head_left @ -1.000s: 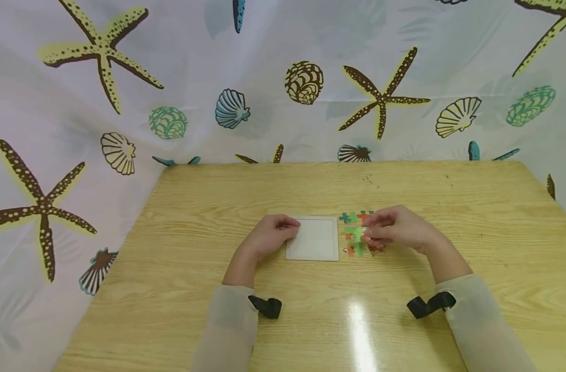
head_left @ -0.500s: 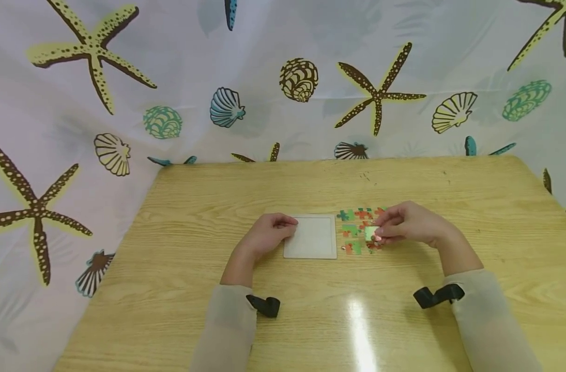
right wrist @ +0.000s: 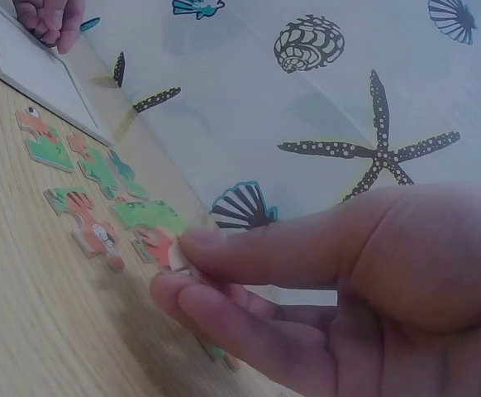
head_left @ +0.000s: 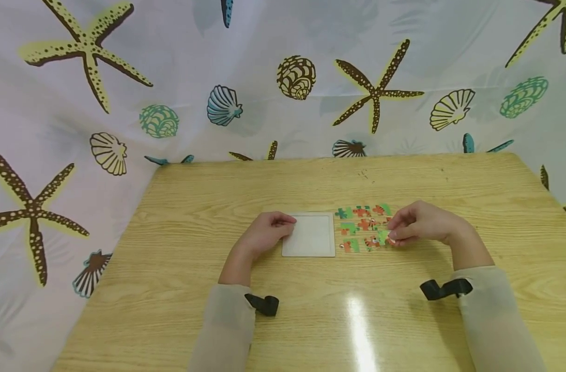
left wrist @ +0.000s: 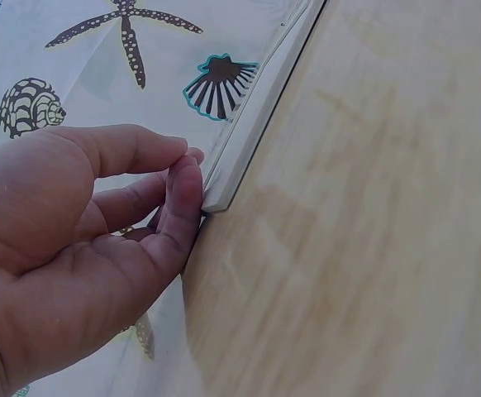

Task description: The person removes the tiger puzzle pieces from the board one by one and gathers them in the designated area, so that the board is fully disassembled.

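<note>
My left hand (head_left: 268, 232) pinches the left edge of a square white puzzle tray (head_left: 310, 235) lying flat on the table. In the left wrist view, its thumb and curled fingers meet at the tray's corner (left wrist: 222, 194). Between thumb and fingertips, my right hand (head_left: 424, 225) holds a green and orange jigsaw piece (head_left: 383, 237). Part of that piece is hidden by the fingers. Directly left of this hand and beneath it, several loose jigsaw pieces (head_left: 349, 228) lie in rough rows, orange and green. An orange striped piece (right wrist: 92, 227) appears close by in the right wrist view.
The wooden table (head_left: 217, 206) meets a hanging white cloth (head_left: 264, 67) printed with starfish and shells along its back and left. Black straps (head_left: 264, 305) circle both sleeves. A bright light reflection shows on the tabletop in front.
My right hand has moved right with the piece in its fingers, uncovering more loose pieces on the table. The left hand keeps its place at the tray; the head view has shifted slightly.
</note>
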The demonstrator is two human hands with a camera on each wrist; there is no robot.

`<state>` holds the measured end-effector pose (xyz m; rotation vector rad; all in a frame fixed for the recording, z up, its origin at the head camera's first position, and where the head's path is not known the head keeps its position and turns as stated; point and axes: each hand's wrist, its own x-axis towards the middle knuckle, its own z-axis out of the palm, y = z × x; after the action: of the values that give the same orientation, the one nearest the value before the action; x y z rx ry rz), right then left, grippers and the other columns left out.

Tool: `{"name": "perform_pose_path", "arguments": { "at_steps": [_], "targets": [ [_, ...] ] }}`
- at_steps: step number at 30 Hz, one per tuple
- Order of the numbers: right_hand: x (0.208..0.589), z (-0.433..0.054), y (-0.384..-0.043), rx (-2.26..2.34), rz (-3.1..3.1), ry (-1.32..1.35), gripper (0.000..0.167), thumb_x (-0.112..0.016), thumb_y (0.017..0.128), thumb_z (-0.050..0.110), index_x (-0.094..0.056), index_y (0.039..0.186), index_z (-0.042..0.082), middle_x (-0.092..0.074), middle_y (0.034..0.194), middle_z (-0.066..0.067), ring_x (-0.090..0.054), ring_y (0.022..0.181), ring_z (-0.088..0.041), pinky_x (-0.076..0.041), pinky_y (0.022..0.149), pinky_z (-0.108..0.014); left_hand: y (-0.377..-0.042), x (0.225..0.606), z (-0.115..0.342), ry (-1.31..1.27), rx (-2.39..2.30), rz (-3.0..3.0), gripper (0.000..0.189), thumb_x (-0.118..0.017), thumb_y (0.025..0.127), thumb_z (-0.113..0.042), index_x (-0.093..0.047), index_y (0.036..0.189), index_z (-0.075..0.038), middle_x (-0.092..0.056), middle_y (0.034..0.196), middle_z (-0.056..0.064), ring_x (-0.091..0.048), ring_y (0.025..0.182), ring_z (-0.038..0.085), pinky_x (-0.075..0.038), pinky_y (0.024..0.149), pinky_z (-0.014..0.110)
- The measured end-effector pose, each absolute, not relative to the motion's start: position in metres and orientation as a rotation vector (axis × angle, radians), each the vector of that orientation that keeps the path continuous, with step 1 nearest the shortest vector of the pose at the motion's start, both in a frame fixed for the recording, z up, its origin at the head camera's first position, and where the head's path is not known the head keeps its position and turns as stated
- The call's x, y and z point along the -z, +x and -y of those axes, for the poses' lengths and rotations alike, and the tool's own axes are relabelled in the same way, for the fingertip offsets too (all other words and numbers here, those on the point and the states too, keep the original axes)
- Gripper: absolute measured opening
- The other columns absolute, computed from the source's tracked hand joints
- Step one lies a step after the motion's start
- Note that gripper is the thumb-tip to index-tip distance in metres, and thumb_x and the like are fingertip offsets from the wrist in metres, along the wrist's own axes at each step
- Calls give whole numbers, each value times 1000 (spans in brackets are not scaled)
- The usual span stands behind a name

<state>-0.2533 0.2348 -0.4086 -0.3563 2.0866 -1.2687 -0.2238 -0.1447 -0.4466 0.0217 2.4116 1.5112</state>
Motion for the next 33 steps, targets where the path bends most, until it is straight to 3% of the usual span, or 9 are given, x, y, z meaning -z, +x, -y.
{"name": "perform_pose_path", "arguments": {
  "at_steps": [24,33],
  "targets": [
    [413,-247,-254,1183,-2121,-264,22,-67,98,-2,-64,115,-17,-73,96,-9,-72,83,-15,-61,77,-30,-222,442,141,16,-1499,-2401,24,-62,105,-15,-71,125,-4,-66,122,11,-56,103,22,-46,95,35],
    [412,-243,-253,1135,-2222,-175,21,-76,93,2,-69,107,-13,-76,88,-7,-74,79,-15,-61,73,-31,-222,442,141,6,-1490,-2398,25,-62,105,-15,-70,126,-3,-66,123,12,-57,106,23,-47,97,36]
  ]
}}
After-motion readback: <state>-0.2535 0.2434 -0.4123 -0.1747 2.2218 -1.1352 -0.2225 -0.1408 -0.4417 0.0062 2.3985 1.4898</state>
